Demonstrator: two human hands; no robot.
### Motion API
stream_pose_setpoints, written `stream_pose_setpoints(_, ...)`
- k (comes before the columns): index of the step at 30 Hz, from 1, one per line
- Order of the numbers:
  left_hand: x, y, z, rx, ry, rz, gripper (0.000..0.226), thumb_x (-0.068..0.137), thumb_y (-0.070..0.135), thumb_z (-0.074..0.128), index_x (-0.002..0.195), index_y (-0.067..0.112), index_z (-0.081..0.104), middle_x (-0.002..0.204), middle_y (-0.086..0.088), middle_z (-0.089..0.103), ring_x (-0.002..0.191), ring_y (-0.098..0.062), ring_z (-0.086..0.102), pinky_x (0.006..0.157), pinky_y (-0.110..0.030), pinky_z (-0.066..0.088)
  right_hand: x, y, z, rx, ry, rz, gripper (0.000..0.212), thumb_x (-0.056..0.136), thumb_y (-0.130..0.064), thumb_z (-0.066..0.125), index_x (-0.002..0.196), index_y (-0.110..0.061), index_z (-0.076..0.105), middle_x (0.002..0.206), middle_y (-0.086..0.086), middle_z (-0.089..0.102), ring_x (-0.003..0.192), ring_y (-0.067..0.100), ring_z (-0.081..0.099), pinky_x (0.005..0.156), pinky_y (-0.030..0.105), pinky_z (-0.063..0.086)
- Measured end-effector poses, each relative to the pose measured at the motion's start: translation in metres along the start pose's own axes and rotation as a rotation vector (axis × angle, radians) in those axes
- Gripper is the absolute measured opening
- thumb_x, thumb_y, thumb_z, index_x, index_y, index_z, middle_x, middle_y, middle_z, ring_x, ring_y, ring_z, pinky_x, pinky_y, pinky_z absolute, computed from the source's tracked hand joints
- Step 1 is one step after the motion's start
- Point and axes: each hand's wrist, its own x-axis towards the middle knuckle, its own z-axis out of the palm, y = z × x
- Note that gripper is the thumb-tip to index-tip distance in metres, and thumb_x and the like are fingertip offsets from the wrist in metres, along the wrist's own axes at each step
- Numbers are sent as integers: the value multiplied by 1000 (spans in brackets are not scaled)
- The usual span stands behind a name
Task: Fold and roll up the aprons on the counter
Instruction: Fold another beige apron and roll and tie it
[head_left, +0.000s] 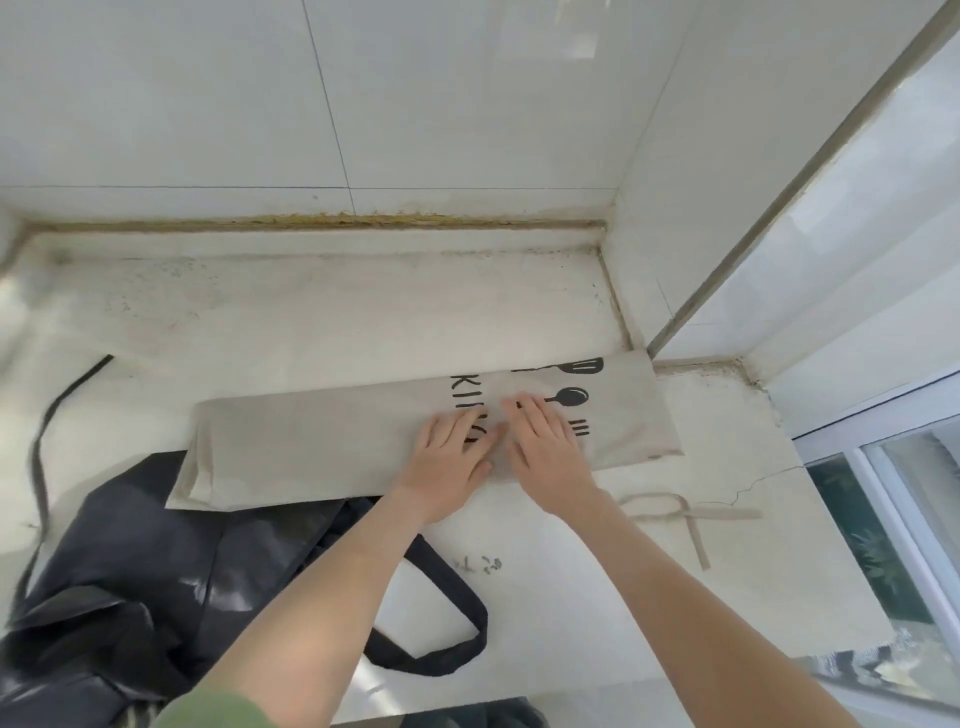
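Black apron (156, 571): crumpled at 7 o'clock on the counter (363, 312), its top edge under the beige apron.
Beige apron (322, 441): folded into a long strip, centre.
Left hand (447, 462): fingers straight, pressing the beige apron flat.
Right hand (545, 447): likewise, at the left hand's 3 o'clock.

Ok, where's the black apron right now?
In the head view the black apron lies crumpled at the lower left of the counter, its far edge under the near left corner of the folded beige apron.
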Motion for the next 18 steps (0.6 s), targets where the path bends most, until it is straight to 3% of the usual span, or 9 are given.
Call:
stream_pose_setpoints(2, -5, -12, 6, 36, -7, -100, 63, 94, 52, 17, 152, 32, 4, 160, -10, 12, 146, -24, 6, 113, -49, -5, 3, 3, 18, -22, -34, -2, 50, 93, -31, 33, 136, -15, 51, 140, 6, 52, 129, 27, 49, 108, 36, 23)
stream_pose_setpoints(4, -9, -28, 9, 38, -33, -198, 69, 84, 64, -1, 145, 39, -22, 153, 1, -28, 143, -20, -26, 110, -49, -23, 6, 6, 30, -34, -76, 15, 54, 98, -40, 22, 146, -20, 38, 151, 3, 38, 139, 23, 35, 111, 34, 9)
stream_pose_setpoints(5, -9, -36, 9, 22, -44, -249, 72, 79, 69, -6, 143, 42, -25, 149, 5, -34, 142, -20, -30, 110, -51, -23, 8, 7, 34, -46, -97, 24, 58, 99, -48, 11, 150, -24, 26, 156, 0, 26, 144, 19, 24, 113, 34, 2)
stream_pose_setpoints(7, -9, -44, 6, -3, -43, -317, 77, 74, 73, -8, 145, 44, -22, 149, 11, -35, 142, -21, -28, 112, -54, -19, 11, 11, 40, -70, -73, 14, 67, 91, -59, -12, 150, -30, 2, 157, -9, -1, 145, 8, -2, 113, 31, -12)
stream_pose_setpoints(10, -6, -49, 5, -2, -50, -325, 78, 74, 73, -7, 146, 45, -17, 156, 11, -27, 144, -22, -26, 112, -56, -16, 17, 18, 41, -29, -35, 57, 64, 88, -58, -9, 146, -32, -11, 151, -16, -16, 141, 1, -14, 110, 26, -21)
stream_pose_setpoints(14, -3, -53, 2, 6, -43, -324, 79, 75, 71, 0, 148, 43, -11, 159, 9, -17, 144, -21, -24, 112, -58, -16, 18, 39, 37, -34, 26, 177, 59, 99, -50, 5, 151, -26, 20, 157, -2, 23, 144, 16, 22, 116, 32, 3)
stream_pose_setpoints(18, -2, -53, 2, 30, 7, -321, 81, 78, 71, 6, 151, 38, -7, 161, 7, -9, 146, -21, -19, 111, -59, -16, 14, 69, 30, -31, 96, 403, 66, 94, -54, 10, 152, -22, 21, 157, 5, 24, 145, 25, 19, 118, 38, 9)
